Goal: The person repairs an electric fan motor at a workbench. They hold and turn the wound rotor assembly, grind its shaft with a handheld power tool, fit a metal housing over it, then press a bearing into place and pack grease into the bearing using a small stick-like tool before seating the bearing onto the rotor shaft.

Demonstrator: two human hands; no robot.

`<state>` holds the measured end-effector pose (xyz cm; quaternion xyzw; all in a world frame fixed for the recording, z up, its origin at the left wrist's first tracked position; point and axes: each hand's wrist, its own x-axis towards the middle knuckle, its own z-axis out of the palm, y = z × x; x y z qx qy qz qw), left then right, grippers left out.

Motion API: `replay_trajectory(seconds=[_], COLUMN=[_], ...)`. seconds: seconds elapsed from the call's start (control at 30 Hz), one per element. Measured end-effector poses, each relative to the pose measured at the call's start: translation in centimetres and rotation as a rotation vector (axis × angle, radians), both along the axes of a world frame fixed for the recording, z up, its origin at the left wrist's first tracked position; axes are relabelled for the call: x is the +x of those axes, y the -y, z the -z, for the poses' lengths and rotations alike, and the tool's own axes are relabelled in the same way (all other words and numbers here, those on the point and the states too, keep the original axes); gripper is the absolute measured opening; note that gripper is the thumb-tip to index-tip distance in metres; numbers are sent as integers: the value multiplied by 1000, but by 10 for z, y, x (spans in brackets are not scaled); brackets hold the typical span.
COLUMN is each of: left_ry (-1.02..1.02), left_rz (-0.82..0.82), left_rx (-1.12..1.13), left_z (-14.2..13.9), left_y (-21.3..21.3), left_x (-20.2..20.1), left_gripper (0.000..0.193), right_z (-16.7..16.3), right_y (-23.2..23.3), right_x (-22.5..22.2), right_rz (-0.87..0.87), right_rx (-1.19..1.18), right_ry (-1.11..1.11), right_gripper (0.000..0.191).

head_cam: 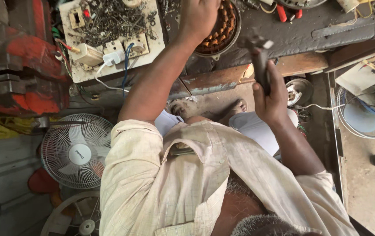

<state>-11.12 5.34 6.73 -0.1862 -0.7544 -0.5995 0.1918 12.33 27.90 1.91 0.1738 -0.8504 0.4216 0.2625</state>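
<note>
My left hand [198, 17] reaches forward and rests on a round motor stator [224, 30] with copper-coloured windings, which lies on the dark workbench [301, 32]. It covers the stator's left part. My right hand [269, 94] is closed around the handle of a dark hammer-like tool [259, 57]. The tool is raised in front of the bench edge, and its head is blurred, a little right of the stator. My bare feet [209, 107] show on the floor below the bench.
A red vise [19, 65] stands at the left. Beside it lies a pale board [113, 35] with sockets, a white plug and several loose screws. White table fans [76, 150] sit on the floor at the left. A wire fan guard [367, 113] is at the right, and red-handled pliers [283, 13] lie on the bench.
</note>
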Motion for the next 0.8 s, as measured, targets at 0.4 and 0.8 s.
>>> replay_trajectory(seconds=[0.4,0.8], left_ry=[194,229], left_rz=[443,660], left_rx=[412,401], left_z=[-19,-25], left_y=[15,26], left_x=[15,28], left_gripper=[38,47], right_z=[0,-15], right_y=[7,-8], right_x=[9,16], right_rz=[-77,-8], right_rx=[-453,-466], right_ry=[48,169], right_gripper=[63,61])
